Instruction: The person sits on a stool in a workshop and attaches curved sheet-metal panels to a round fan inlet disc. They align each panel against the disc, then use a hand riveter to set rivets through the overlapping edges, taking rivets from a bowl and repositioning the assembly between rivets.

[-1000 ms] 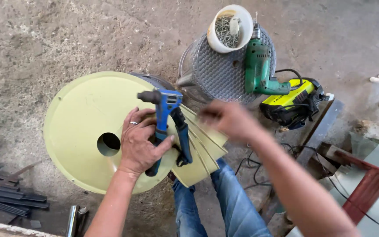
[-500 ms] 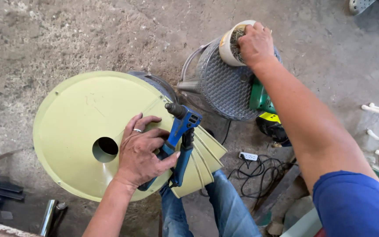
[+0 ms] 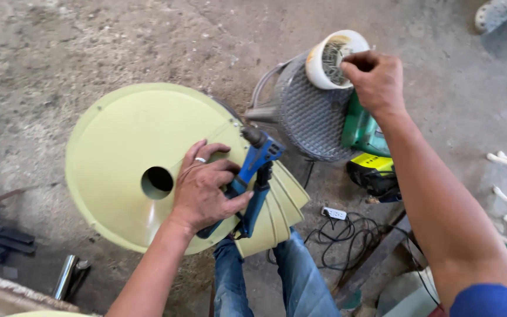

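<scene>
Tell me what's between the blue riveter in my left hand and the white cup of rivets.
In the head view, the grey mesh stool seat lies between the blue riveter and the white cup; the cup sits at its far edge, by the right hand.

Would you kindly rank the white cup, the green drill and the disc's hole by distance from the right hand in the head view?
1. White cup, touching the right hand.
2. Green drill, just below it.
3. Hole, far left in the disc.
</scene>
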